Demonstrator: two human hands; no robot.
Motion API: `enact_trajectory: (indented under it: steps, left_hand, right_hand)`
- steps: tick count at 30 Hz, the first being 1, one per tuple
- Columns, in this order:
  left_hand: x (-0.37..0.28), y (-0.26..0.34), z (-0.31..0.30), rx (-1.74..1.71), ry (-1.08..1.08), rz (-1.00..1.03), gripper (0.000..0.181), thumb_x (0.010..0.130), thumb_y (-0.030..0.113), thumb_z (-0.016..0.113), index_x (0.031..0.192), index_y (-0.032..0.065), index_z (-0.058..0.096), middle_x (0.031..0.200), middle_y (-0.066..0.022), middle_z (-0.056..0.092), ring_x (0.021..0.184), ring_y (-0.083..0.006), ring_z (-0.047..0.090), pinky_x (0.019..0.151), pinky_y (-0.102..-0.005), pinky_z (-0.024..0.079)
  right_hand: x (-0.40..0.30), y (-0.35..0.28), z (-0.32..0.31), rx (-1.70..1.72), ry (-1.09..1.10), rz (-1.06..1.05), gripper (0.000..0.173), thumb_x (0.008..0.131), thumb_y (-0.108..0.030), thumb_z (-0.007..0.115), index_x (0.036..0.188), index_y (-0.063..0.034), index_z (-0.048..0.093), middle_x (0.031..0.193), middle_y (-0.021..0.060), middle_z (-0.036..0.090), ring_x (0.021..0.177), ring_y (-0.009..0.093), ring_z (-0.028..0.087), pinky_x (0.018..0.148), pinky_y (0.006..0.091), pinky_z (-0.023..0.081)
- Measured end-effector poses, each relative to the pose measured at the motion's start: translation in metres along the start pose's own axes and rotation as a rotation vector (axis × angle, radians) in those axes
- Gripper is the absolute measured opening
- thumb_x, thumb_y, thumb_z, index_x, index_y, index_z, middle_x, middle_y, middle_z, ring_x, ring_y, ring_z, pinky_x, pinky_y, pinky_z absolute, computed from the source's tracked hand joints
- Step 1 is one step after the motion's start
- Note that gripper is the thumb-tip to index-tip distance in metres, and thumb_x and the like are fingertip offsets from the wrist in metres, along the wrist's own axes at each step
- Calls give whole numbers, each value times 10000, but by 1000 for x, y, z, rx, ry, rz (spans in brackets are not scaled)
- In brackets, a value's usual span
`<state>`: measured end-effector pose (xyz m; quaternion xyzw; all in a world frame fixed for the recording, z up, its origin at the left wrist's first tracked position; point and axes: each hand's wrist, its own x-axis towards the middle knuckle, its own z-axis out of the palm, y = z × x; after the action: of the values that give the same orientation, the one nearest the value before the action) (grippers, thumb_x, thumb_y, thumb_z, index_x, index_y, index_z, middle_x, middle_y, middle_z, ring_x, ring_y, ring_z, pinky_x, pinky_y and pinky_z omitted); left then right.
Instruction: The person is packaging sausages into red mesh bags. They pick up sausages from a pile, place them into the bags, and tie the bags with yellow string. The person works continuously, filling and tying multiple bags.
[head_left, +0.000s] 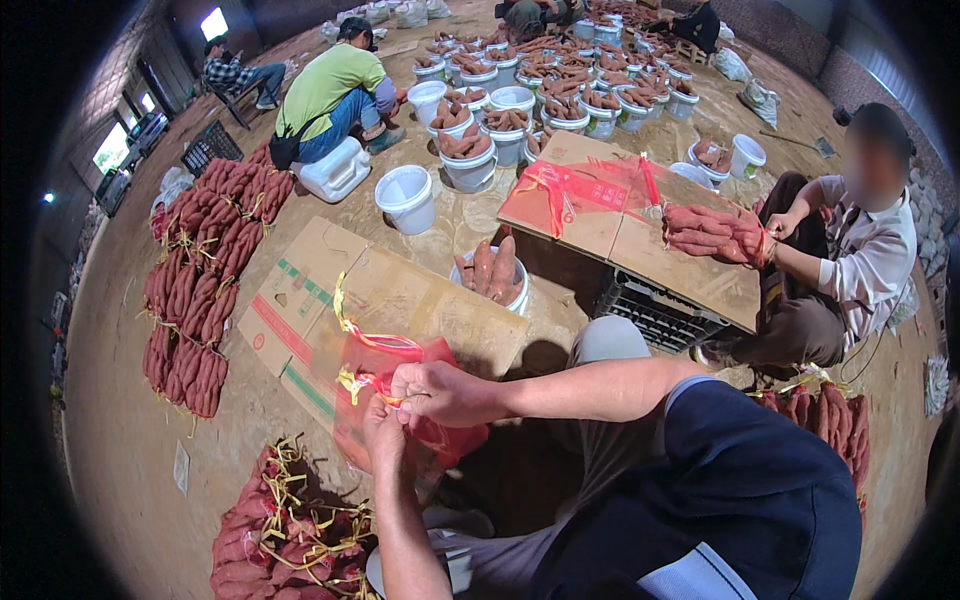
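In front of me, my left hand (385, 429) and my right hand (442, 391) come together, pinching the edge of a red mesh bag (358, 444) near its yellow tie. The bag's lower part hangs by my knees. More red netting with a yellow drawstring (339, 300) lies just beyond my fingers; whether it is a separate bag I cannot tell. Under it is a flattened cardboard sheet (420, 300) with green and red printed bands. Past the sheet's far edge stands a white bucket (523, 301) holding large sweet potatoes (491, 271).
Filled mesh bags (292, 532) lie near my left arm; more form a long row (202, 285) farther left. A co-worker (862, 232) handles a filled bag (712, 234) on a cardboard-topped crate (660, 307). Another person (330, 97) sits on a white jug (334, 171) by several buckets (405, 199).
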<state>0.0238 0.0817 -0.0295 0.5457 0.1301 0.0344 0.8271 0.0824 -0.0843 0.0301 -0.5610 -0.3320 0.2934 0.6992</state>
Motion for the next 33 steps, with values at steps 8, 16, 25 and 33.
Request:
enact_trajectory:
  steps: [8,16,25,33]
  left_hand:
    - [-6,30,1,-30,15,-7,114,964,23,534,1063,26,590,889,-45,652,703,-123,627,646,-245,537]
    - [-25,78,-3,-325,165,40,185,939,-5,565,1123,-16,584,960,-80,666,813,-165,662,726,-283,563]
    - [-11,199,21,-16,265,254,135,915,-12,586,1038,-31,638,943,-85,685,761,-152,658,747,-282,558]
    - [-16,268,97,820,500,1083,87,905,49,708,979,18,674,893,3,691,791,-79,631,698,-216,517]
  right_hand:
    - [4,14,-3,6,168,-69,73,960,50,502,961,-20,522,824,37,609,736,116,626,672,263,523]
    - [17,17,-36,288,298,65,38,929,18,562,963,2,558,851,67,650,757,133,634,696,259,512]
    - [70,-46,-17,43,235,87,195,904,-82,549,1074,7,579,797,71,635,635,127,605,541,266,484]
    - [96,-88,-4,19,174,34,173,941,-145,573,1002,16,586,768,71,644,631,108,590,573,268,469]
